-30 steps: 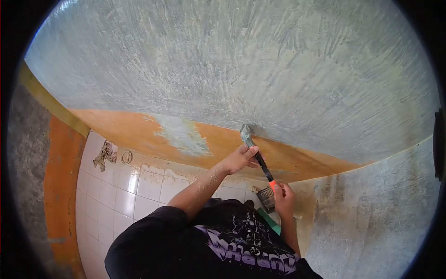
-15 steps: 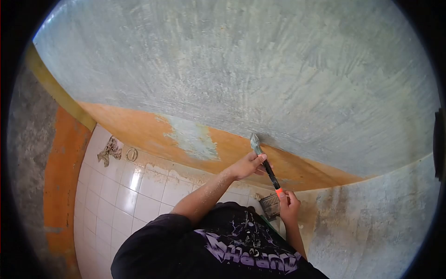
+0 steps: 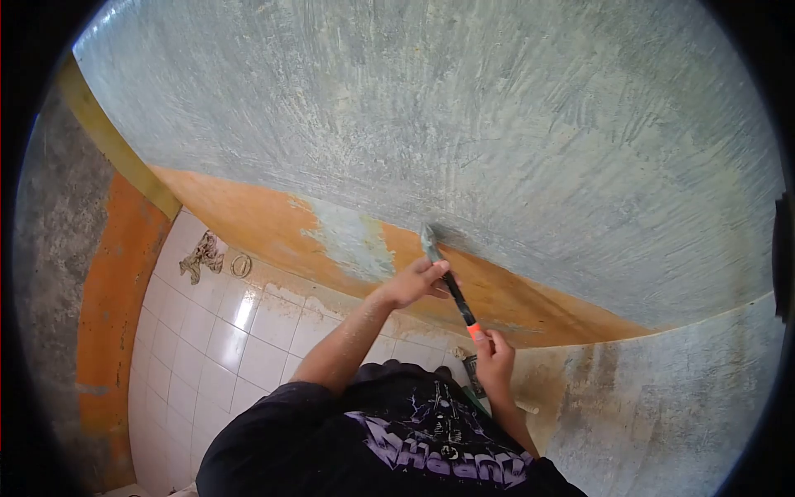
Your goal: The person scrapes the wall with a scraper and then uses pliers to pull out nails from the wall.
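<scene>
A long-handled scraper (image 3: 460, 301), with a black and orange handle and a dusty grey head, slants across the middle of the view. Its head touches or nearly touches the wall (image 3: 397, 141) where grey meets orange. My left hand (image 3: 412, 283) is closed round the handle's upper part, just below the head. Lower down, my right hand (image 3: 494, 362) grips the orange end. Pale dust coats my left forearm.
An orange painted band (image 3: 240, 211) with a stripped patch (image 3: 348, 236) runs below the grey wall. On the white tiled floor (image 3: 207, 356) lie a crumpled cloth (image 3: 201, 258) and a ring-shaped roll (image 3: 240, 266). A dark grated object (image 3: 473, 374) is partly hidden behind my right hand.
Both hands and the scraper have shifted left, and the scraper's head has moved left and slightly up along the wall. The grip looks the same.
</scene>
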`<state>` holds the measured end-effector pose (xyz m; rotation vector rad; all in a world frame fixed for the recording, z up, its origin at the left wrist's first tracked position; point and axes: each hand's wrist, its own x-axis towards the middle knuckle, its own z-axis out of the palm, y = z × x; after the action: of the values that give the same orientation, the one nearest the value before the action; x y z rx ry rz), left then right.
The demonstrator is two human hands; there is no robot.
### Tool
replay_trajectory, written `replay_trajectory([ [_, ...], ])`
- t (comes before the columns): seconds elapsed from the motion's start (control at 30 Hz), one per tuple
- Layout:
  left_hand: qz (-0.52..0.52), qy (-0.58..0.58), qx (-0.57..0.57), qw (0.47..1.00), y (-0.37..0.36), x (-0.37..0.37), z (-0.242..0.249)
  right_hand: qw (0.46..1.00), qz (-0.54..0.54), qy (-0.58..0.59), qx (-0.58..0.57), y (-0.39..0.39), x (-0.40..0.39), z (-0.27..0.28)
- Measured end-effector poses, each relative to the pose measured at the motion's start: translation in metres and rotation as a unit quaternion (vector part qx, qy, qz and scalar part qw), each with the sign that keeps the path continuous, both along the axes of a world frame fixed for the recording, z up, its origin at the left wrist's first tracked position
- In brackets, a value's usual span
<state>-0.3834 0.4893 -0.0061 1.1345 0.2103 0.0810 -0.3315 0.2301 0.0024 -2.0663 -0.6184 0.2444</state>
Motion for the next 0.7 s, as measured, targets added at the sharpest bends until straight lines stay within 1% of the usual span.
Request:
replay_trajectory([
  [0.03,-0.006,0.000,-0.006,1.000,0.008,-0.005,0.000,1.000,0.003,0.010,0.013,0.005,-0.002,-0.004],
  [0.13,0.031,0.014,-0.030,0.999,0.002,-0.006,0.003,0.999,-0.009,0.039,0.016,0.006,-0.008,0.000],
  [0.23,0.064,0.043,-0.041,0.996,-0.007,-0.006,0.015,1.000,-0.016,0.012,-0.022,0.005,-0.007,0.009],
  [0.33,0.015,0.011,0.006,1.000,0.018,-0.017,0.007,0.998,0.011,-0.045,-0.032,0.022,-0.015,0.016],
  [0.4,0.026,-0.002,-0.008,1.000,0.034,-0.024,0.009,0.999,0.033,-0.017,0.010,0.034,-0.016,0.003],
  [0.47,0.046,0.008,-0.026,0.999,0.030,-0.030,0.011,0.998,0.045,0.001,0.041,0.042,-0.020,-0.004],
  [0.5,0.061,0.020,-0.035,0.997,0.027,-0.030,0.015,0.999,0.049,0.013,0.014,0.039,-0.021,-0.002],
  [0.6,0.085,0.021,-0.057,0.995,0.014,-0.027,0.017,0.996,0.077,0.040,0.005,0.028,-0.018,0.003],
  [0.7,0.088,-0.009,-0.098,0.991,-0.010,-0.016,0.012,0.991,0.113,0.057,0.040,0.004,-0.006,-0.008],
])
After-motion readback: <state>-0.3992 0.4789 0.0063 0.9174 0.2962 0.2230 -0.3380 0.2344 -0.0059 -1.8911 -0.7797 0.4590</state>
